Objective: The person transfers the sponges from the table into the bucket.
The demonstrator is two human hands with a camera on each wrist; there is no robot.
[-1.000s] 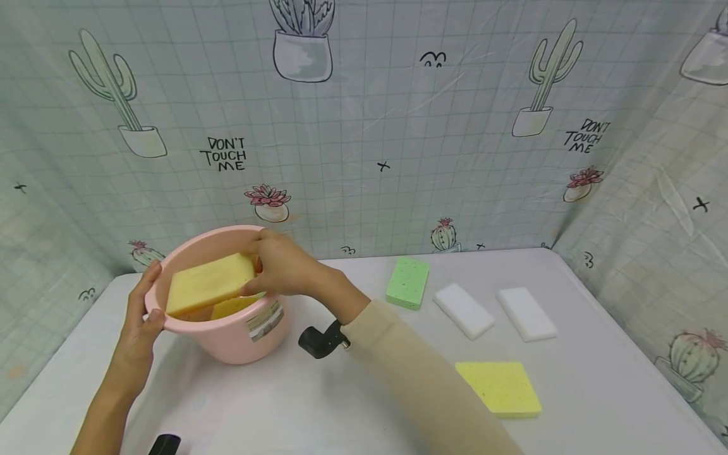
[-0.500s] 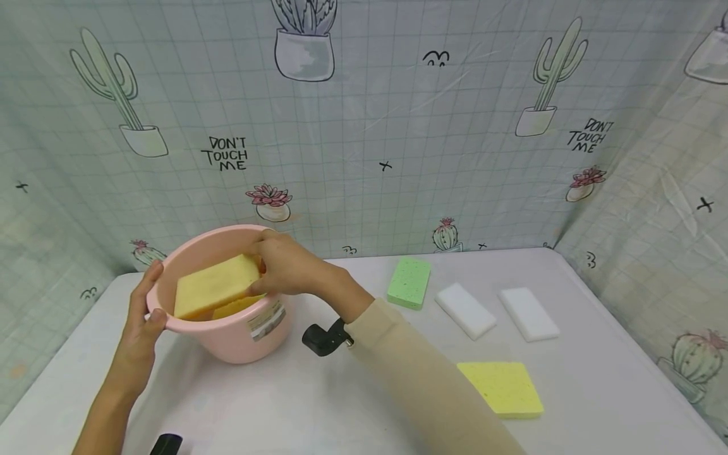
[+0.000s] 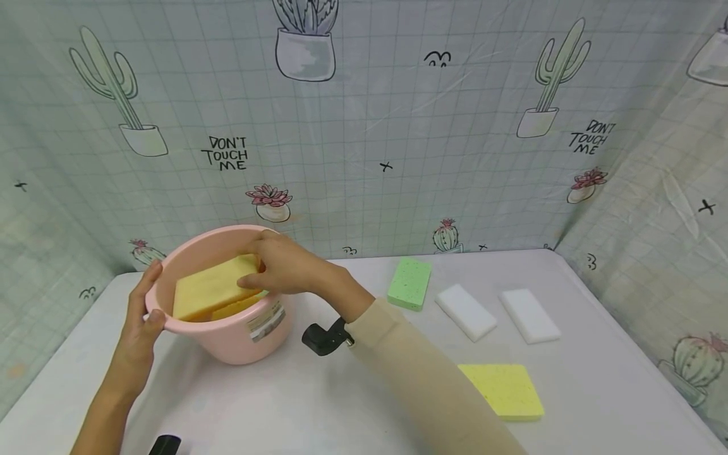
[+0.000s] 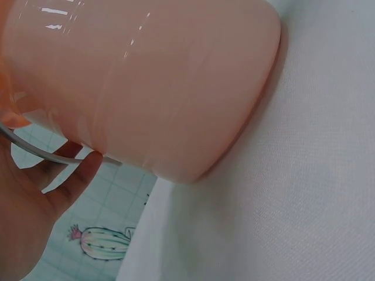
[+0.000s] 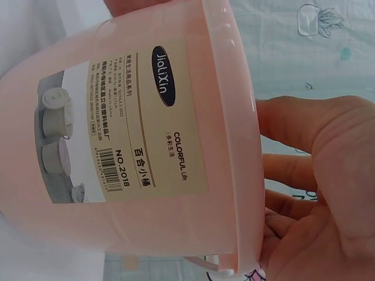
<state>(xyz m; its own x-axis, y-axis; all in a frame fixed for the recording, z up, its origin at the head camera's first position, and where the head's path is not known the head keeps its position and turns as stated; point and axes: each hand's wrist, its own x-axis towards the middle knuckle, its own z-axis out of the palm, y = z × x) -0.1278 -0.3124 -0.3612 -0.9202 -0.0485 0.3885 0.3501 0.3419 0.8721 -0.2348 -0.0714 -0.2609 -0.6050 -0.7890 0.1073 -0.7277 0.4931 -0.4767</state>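
Note:
A pink plastic bucket point(image 3: 239, 344) stands at the left of the table, its printed label point(image 5: 126, 134) large in the right wrist view. My left hand point(image 3: 139, 322) grips its left rim, with the thumb outside; a grey curved handle point(image 4: 44, 153) runs by that hand in the left wrist view. A thick yellow sponge point(image 3: 210, 287) lies inside the bucket on top of a darker yellow sponge point(image 3: 236, 308). My right hand point(image 3: 287, 265) reaches over the right rim, thumb extended across the upper sponge's top face. Its other fingers are partly hidden at that sponge's right end.
To the right on the white table point(image 3: 307, 411) lie a green sponge point(image 3: 409, 283), two white sponges point(image 3: 466, 311) and a flat yellow sponge point(image 3: 506, 392). A patterned curtain point(image 3: 352, 126) rises behind the table. A black object point(image 3: 165, 444) shows at the front left.
The upper yellow sponge has settled slightly lower into the bucket. My right thumb has shifted from its near edge onto its top face. The left hand keeps its grip on the rim.

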